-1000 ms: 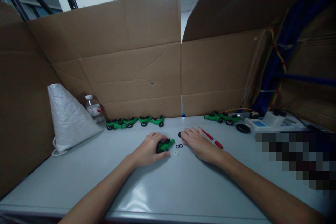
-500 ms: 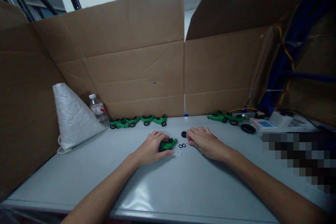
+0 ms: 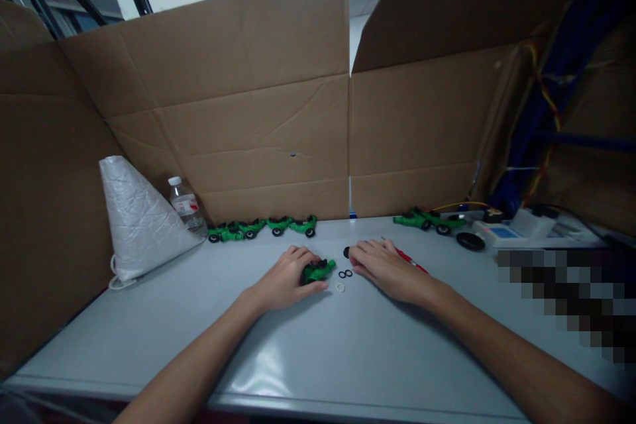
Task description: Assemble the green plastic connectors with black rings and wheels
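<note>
A green toy car (image 3: 318, 271) with black parts rests on the table in my left hand (image 3: 288, 278), whose fingers and thumb wrap around its rear. To its right, the fingers of my right hand (image 3: 382, 268) are curled together on the table. Their tips meet a small black disc (image 3: 346, 252), partly covering it. Between my hands lie two small black rings (image 3: 345, 273) and a white ring (image 3: 340, 287). A red pen (image 3: 411, 260) lies just beyond my right hand, partly hidden by it.
Several green toy cars (image 3: 278, 226) stand along the back at left, and more green cars (image 3: 430, 220) at right. A black ring (image 3: 470, 241) lies beside a white power strip (image 3: 501, 234). A silvery bag (image 3: 142, 225) and a water bottle (image 3: 186, 205) stand left. Cardboard walls (image 3: 258, 112) enclose the table.
My right hand has shifted slightly left onto the black disc, covering part of it. More of the red pen shows now. My left hand and its toy car have stayed put.
</note>
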{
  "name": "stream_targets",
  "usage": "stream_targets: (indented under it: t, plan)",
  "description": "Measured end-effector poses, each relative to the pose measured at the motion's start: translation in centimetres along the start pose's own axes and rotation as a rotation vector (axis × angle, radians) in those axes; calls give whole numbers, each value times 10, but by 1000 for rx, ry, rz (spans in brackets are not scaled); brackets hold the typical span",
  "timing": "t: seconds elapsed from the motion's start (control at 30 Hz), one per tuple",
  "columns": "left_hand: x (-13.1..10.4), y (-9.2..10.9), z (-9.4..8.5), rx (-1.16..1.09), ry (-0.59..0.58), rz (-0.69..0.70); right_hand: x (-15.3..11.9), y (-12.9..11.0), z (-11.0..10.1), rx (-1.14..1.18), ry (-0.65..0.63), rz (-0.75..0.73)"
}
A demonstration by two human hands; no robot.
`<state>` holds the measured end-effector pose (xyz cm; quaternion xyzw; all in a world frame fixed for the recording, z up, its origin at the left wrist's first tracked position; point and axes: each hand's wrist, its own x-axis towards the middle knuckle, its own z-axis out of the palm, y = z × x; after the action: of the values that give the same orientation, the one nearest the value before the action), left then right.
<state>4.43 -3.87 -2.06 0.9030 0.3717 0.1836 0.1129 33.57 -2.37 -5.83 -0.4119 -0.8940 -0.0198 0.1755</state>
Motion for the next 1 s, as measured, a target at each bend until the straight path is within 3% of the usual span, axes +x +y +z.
stream_targets:
  t: [0.3,0.53,0.77,1.0]
  plan:
    - [1,4,-2,-29,6,10,2,-1,2,48,24,27]
    - [1,7,4,-81,-5,36,6,-20,-17,341,115,38]
    - [2,14,11,-142,-24,69,9,-44,-15,473,180,-98]
    - [2,14,13,-165,-19,34,9,-46,-11,503,195,-113]
